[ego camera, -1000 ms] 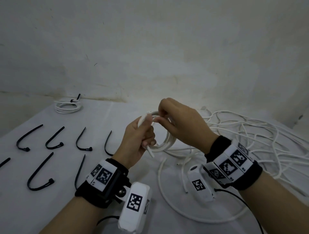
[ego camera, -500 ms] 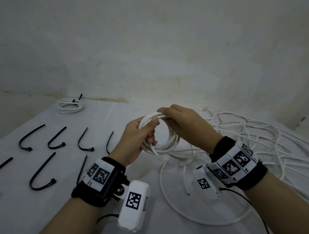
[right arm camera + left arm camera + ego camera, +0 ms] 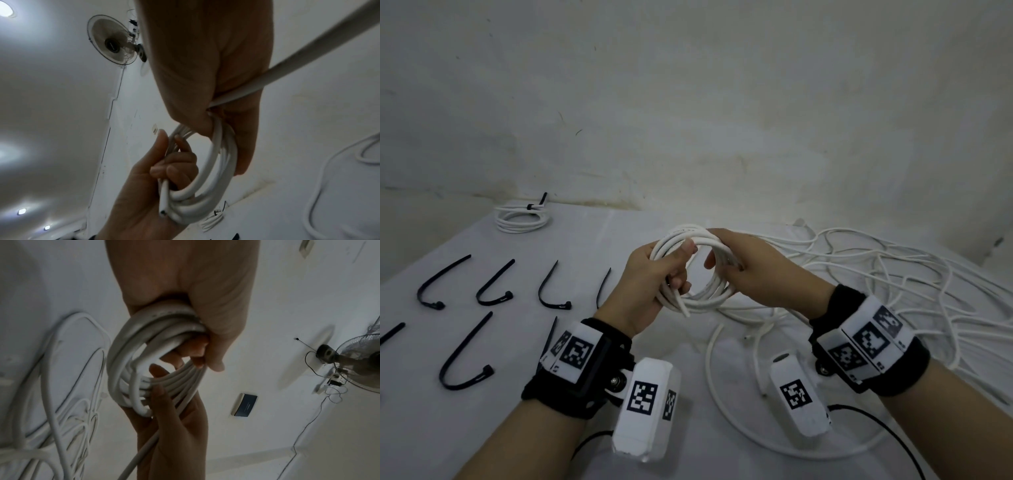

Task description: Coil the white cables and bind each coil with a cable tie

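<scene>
White table surface (image 3: 592, 240) below a pale wall: black cable ties (image 3: 493, 284) lie at 9 o'clock, a bound coil (image 3: 522, 219) at 10 o'clock. At centre, left hand (image 3: 650, 284) grips the held coil (image 3: 698, 301), fingers curled round its turns. Right hand (image 3: 756, 270) grips the opposite side. Loose white cables (image 3: 893, 274) spread at 3 o'clock.

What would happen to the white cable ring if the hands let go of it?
The coil would probably spring open, since no tie binds it and both the left hand and right hand grip its loops. Its free end already pokes out stiffly.
</scene>
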A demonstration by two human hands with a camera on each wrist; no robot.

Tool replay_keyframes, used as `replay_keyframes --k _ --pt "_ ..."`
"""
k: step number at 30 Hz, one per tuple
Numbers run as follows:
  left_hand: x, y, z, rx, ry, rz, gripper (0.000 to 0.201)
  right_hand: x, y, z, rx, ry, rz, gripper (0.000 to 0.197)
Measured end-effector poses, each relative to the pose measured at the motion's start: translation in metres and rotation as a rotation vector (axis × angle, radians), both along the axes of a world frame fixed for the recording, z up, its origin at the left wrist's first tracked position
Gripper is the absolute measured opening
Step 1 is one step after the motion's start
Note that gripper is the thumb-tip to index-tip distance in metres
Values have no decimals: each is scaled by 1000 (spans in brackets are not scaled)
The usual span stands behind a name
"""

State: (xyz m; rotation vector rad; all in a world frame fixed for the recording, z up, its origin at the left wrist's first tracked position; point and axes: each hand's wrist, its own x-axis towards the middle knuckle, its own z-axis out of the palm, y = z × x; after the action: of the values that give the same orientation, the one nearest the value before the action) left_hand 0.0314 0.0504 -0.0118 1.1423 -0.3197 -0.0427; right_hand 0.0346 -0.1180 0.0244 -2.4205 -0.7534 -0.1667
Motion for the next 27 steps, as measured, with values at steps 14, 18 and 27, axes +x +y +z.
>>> replay_keyframes --k 14,18,27 --pt "-4 -3 1 -10 11 -44 26 -5 -1 1 195 116 70 31" --pt "-5 -2 4 -61 109 -108 33 -6 5 -1 411 216 73 19" --pt "-8 -7 4 26 25 -68 15 -4 12 4 467 179 -12 18"
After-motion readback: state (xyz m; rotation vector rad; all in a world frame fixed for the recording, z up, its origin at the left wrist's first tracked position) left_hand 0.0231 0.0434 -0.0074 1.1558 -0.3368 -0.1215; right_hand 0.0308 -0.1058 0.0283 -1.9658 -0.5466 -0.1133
